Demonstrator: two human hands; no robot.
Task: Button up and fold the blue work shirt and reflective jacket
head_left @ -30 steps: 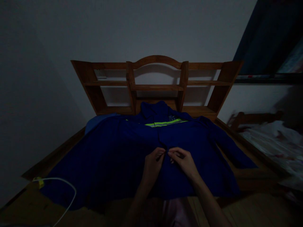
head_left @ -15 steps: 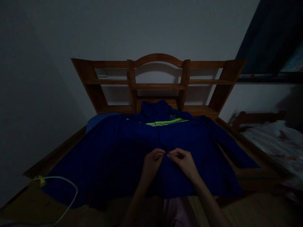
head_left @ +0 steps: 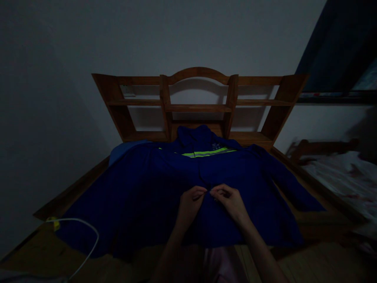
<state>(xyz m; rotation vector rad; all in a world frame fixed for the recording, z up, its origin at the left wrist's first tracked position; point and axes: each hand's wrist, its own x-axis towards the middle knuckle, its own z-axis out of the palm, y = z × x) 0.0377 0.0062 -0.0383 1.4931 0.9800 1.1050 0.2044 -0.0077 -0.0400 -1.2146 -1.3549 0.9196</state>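
Blue jacket (head_left: pixel 147 196) front pinched between both hands (head_left: pixel 191 202).

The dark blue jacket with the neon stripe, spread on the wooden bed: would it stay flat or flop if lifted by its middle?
Probably floppy: the dark blue jacket lies draped flat, its sleeve lying limp. It likely bunches when gripped, since the left hand and right hand pinch its front easily. Unlikely to roll.

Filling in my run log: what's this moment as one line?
left hand: pinches blue jacket front | right hand: pinches beside it | jacket: spread on wooden bed | white cable: left of jacket
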